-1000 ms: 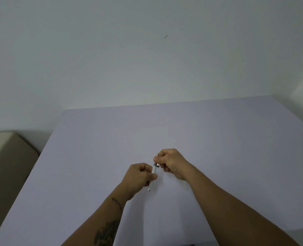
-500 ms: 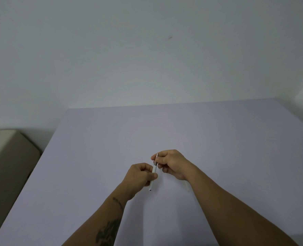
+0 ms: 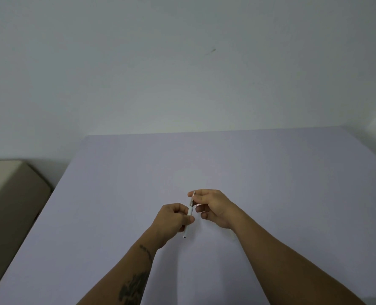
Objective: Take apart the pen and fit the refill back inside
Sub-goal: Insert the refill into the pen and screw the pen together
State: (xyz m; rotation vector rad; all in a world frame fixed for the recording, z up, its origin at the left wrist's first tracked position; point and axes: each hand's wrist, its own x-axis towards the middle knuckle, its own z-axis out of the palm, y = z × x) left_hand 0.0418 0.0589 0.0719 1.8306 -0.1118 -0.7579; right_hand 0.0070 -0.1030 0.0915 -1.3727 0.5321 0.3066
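A slim white pen [image 3: 190, 211] with a grey metal section near its top is held nearly upright above the pale lilac table [image 3: 270, 172]. My left hand [image 3: 174, 219] is closed around the white barrel at its middle; the lower end of the barrel sticks out below the fist. My right hand [image 3: 213, 206] pinches the thin metal tip end [image 3: 193, 194] between thumb and forefinger, its other fingers loosely curled beside the pen. I cannot tell whether the thin end is the refill or the pen's nose.
A beige box-like piece of furniture [image 3: 8, 194] stands off the table's left side. A plain white wall [image 3: 182, 73] rises behind the table's far edge. Both forearms reach in from the bottom of the view.
My right hand has slid a little up and away from the left, its lower fingers opening, so more of the grey section and thin tip shows. The left hand stays put.
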